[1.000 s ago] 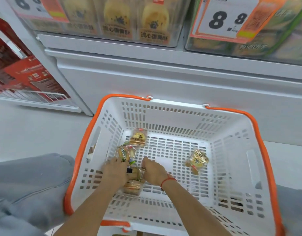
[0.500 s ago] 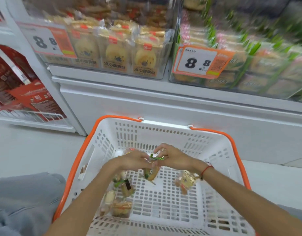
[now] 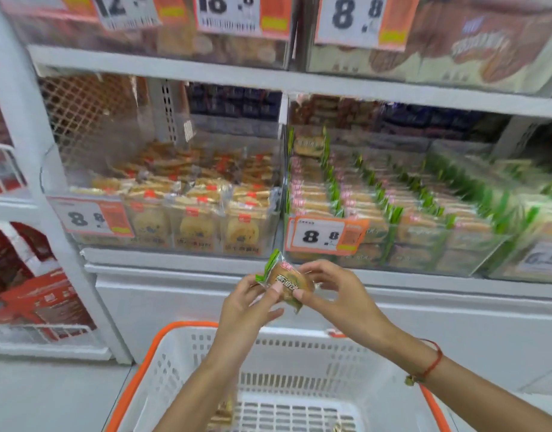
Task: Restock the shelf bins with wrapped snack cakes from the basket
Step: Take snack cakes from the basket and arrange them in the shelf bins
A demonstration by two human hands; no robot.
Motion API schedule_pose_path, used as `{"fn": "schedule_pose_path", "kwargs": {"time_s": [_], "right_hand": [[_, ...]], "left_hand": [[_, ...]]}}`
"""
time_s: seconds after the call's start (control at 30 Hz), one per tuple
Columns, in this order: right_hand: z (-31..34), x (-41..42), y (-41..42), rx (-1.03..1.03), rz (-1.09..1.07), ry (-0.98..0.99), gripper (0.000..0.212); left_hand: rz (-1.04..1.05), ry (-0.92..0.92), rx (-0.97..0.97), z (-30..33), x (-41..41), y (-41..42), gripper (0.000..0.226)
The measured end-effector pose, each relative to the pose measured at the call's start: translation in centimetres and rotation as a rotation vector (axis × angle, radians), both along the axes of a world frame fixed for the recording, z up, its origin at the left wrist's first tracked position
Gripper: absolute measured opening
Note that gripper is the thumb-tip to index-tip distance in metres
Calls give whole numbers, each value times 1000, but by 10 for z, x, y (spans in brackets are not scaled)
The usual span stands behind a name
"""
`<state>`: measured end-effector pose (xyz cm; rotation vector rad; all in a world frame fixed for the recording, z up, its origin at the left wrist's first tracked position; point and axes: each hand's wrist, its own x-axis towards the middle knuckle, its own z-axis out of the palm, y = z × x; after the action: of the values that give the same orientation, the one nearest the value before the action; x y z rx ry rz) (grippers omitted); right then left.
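Nearest, above the basket (image 3: pixel 181 363), both hands, left (image 3: pixel 246 302) and right (image 3: pixel 337 294), pinch one green-wrapped cake (image 3: pixel 285 280) by its edges just below the green-pack bin (image 3: pixel 393 232); that light fingertip hold could slip on slick film, dropping it short of the bin.

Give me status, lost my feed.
Left hand and right hand both pinch green-edged snack cake, raised above basket. Matching bin ahead, path unobstructed.
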<state>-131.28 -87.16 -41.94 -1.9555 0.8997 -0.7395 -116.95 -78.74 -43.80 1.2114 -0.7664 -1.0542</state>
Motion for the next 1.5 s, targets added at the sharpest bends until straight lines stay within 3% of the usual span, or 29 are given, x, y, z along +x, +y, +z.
{"fn": "schedule_pose_path", "kwargs": {"time_s": [0.17,0.3,0.53,0.7,0.93,1.23,1.4,1.5], "right_hand": [[54,-1,-7,-230,-13,-135,26],[94,-6,-24,-365,-62,-153,25],[133,10,-105,-364,-257,-2,23],[133,38,-172,-207,-338,39,30],[127,75,-216,-310,-408,256,31],[113,86,-216,-259,-621,81,17],[111,84,-210,-423,-576,230,12],[110,77,-211,-552,-513,358,22]], "left_hand": [[171,-188,-279,60,15,-18,30],[283,-492,-390,101,41,-59,11],[145,-911,-130,115,53,-131,36],[68,-899,-97,107,58,-144,38],[61,-864,-141,106,62,-145,35],[72,-834,-155,103,62,-150,36],[75,-835,-155,101,59,-149,36],[66,-828,-153,101,59,-148,36]]}}
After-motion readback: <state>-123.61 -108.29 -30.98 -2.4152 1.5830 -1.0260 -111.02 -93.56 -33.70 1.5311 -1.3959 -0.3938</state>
